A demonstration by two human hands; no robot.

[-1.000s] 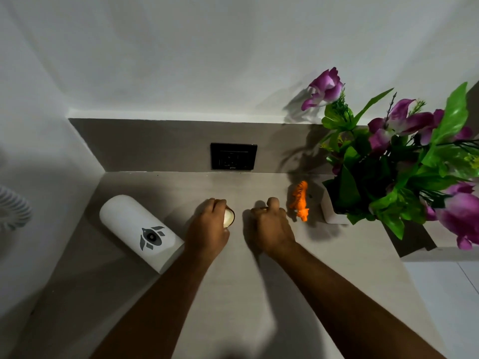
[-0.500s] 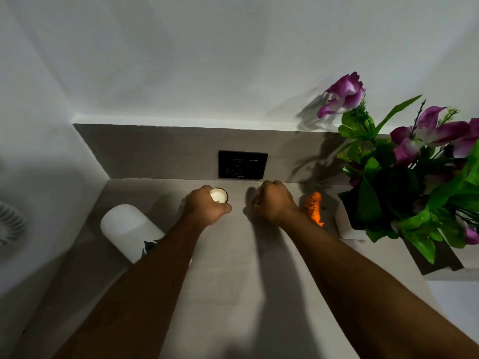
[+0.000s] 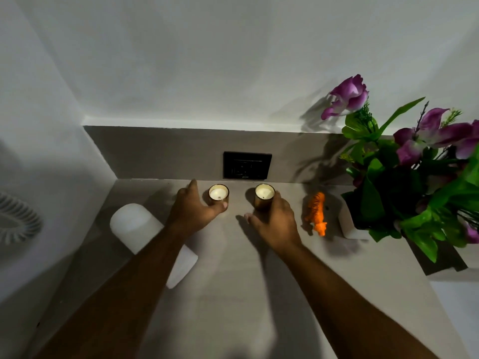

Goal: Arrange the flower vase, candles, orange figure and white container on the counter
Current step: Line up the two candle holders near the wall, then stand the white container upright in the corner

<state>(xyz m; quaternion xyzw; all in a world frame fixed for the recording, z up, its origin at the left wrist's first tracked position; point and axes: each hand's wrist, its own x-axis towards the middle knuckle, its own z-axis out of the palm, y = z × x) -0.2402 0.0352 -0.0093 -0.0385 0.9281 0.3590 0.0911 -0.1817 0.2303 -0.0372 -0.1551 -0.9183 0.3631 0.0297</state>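
Two small gold-cupped candles stand upright at the back of the grey counter [image 3: 233, 294], the left candle [image 3: 218, 194] and the right candle [image 3: 264, 193]. My left hand [image 3: 193, 211] is spread beside the left candle, thumb at its base, fingers off it. My right hand [image 3: 274, 224] rests against the right candle's right side, with the thumb splayed away. An orange tiger figure [image 3: 316, 211] lies right of it. The white vase [image 3: 348, 226] with purple flowers [image 3: 414, 177] stands at the far right. A white container [image 3: 134, 226] lies on its side at the left, partly under my left forearm.
A black wall socket [image 3: 247, 165] sits on the backsplash just behind the candles. A white coiled cord [image 3: 15, 224] hangs on the left wall. The counter ends in a corner at the left, and its right edge steps down past the vase.
Both hands were closed over the candles and moved them toward the back wall. Now the candles stand below the socket and both hands have spread their fingers.
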